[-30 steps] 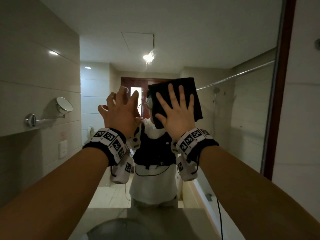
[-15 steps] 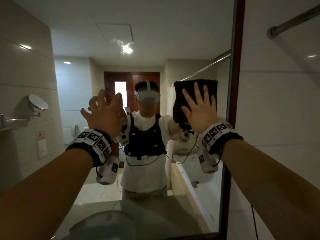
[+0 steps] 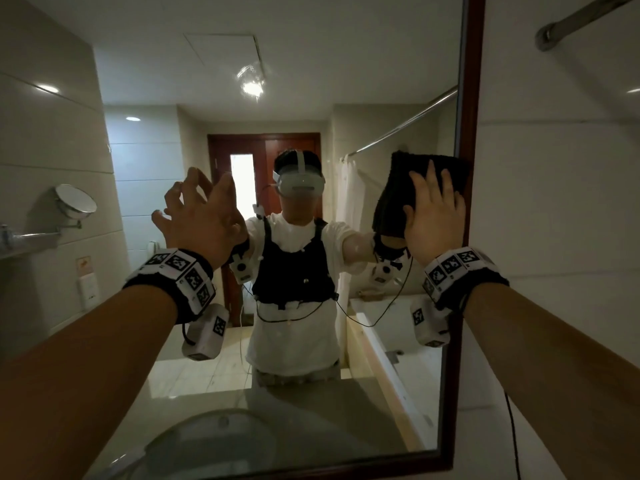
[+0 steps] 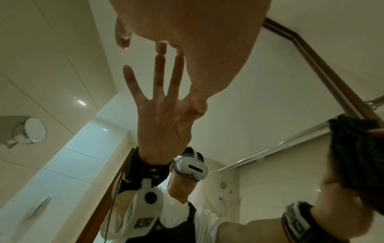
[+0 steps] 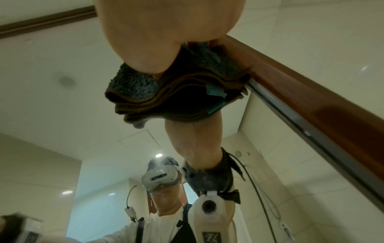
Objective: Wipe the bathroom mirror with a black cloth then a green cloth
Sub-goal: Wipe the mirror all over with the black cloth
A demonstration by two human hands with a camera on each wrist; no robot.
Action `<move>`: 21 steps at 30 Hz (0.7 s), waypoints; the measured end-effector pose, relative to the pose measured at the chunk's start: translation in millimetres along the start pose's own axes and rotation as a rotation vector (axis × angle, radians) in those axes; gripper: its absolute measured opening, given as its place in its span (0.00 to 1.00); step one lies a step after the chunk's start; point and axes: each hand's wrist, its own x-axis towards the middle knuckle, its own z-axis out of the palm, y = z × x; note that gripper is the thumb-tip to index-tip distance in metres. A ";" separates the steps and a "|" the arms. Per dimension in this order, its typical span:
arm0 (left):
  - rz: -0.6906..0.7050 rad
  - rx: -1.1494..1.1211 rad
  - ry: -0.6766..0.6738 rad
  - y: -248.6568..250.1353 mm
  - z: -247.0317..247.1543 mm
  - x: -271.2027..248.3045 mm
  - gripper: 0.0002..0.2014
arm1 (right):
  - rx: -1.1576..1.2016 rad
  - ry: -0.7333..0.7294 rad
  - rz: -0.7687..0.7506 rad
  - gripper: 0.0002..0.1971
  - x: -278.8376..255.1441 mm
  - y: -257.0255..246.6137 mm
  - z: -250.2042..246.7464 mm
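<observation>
Rightward the cloth point(image 3: 401, 195) has gone over the last second: from the middle of the mirror point(image 3: 311, 81), in front of the reflected head, to the right edge, where its far side now meets the brown frame point(image 3: 467, 140). It sits at about head height in the reflection, folded in several layers, dark, with a blue-green tag showing in the right wrist view.

Right hand point(image 3: 434, 216) lies flat on the cloth, palm forward, fingers straight and slightly spread, pressing it to the glass rather than gripping it; the forearm reaches up and forward from the lower right.

Left hand point(image 3: 199, 216) is raised at the same height, left of the reflected head, holding nothing. Its fingers are spread and loosely bent, and in the left wrist view two fingertips point(image 4: 161, 47) meet their own reflection, so they touch the glass. It kept this pose and place against the mirror while the right hand travelled.

Both wrists carry marker bands point(image 3: 180, 275).

Tiled walls flank the mirror; a round shaving mirror point(image 3: 74, 204) sticks out at left, and a rail point(image 3: 585, 19) crosses the upper right.
</observation>
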 end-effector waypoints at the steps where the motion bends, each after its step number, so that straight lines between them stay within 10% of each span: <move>1: 0.000 0.002 0.001 0.1 0.8 0.1 0.44 | -0.017 0.015 0.004 0.30 -3.5 3.0 0.2; 12: 0.031 -0.024 0.049 -7.3 12.8 3.3 0.43 | 0.458 0.011 0.441 0.26 -14.2 -1.9 -0.7; 21: 0.041 -0.070 0.035 -8.7 15.8 2.4 0.44 | 0.381 -0.092 0.163 0.18 -15.3 -84.3 1.9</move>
